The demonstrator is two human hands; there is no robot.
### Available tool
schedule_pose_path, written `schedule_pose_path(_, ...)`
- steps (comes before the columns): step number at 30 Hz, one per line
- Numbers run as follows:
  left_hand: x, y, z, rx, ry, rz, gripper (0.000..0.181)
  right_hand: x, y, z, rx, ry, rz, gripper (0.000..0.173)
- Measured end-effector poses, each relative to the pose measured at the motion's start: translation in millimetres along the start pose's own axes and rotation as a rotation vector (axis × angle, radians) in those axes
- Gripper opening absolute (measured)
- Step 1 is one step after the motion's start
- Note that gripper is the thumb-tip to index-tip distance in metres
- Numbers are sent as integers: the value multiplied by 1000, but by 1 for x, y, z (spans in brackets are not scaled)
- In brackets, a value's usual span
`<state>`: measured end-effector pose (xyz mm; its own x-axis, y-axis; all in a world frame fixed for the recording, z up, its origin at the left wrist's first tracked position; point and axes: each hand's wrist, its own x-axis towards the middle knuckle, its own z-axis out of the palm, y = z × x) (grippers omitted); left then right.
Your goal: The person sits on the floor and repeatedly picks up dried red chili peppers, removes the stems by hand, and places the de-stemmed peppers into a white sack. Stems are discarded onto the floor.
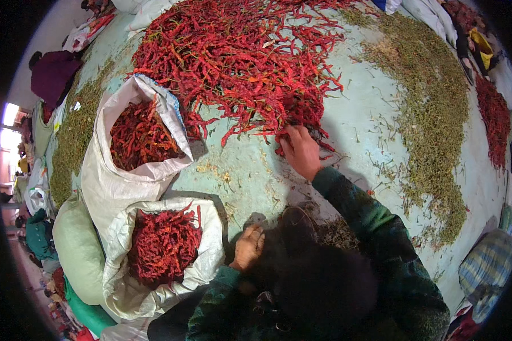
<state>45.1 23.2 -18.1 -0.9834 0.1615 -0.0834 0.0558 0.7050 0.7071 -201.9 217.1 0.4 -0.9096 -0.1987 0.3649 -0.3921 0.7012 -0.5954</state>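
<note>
A large heap of dried red chillies (pixel 239 64), many with pale stems, spreads over the pale green floor. At its near edge my right hand (pixel 299 149) reaches in with bent fingertips touching the chillies; whether it grips one is hidden. My left hand (pixel 248 246) is low in front of my body, fingers curled, and I cannot see whether anything is inside. Just left of it stands an open white woven sack (pixel 213 238) filled with red chillies (pixel 166 245). Behind that sack, a taller woven sack (pixel 111 187) holds darker, orange-red chillies (pixel 143 136).
Loose chilli stems lie in a long band (pixel 431 106) to the right and another (pixel 74 140) to the left. A stuffed pale green sack (pixel 77 247) leans beside the open sacks. A person in purple (pixel 55 76) sits at the far left. A striped bundle (pixel 488 264) lies right.
</note>
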Motion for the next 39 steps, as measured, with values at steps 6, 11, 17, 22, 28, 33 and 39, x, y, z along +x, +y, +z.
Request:
schedule_pose_path(6, 27, 11, 3, -86, -40, -58, 21, 52, 15, 80, -152, -112, 181, 49)
schedule_pose_path(11, 48, 15, -12, -153, 118, -44, 16, -4, -9, 90, -165, -607, 62, 48)
schedule_pose_path(17, 78, 10, -19, -701, 272, -432, 21, -42, -22, 51, 328, -440, 220, 30)
schedule_pose_path(22, 111, 10, -23, -888, 367, -531, 23, -69, -45, 39, 635, -564, 338, 28)
schedule_pose_path(28, 111, -5, -4, -1454, 298, -659, 18, -99, -55, 48, 977, -649, 449, 19)
schedule_pose_path(33, 104, 2, 6, -1287, 314, -692, 15, -108, -47, 42, 917, -740, 383, 23)
schedule_pose_path(39, 93, 1, -6, -1126, 188, -769, 13, -95, -43, 47, 632, -498, 440, 24)
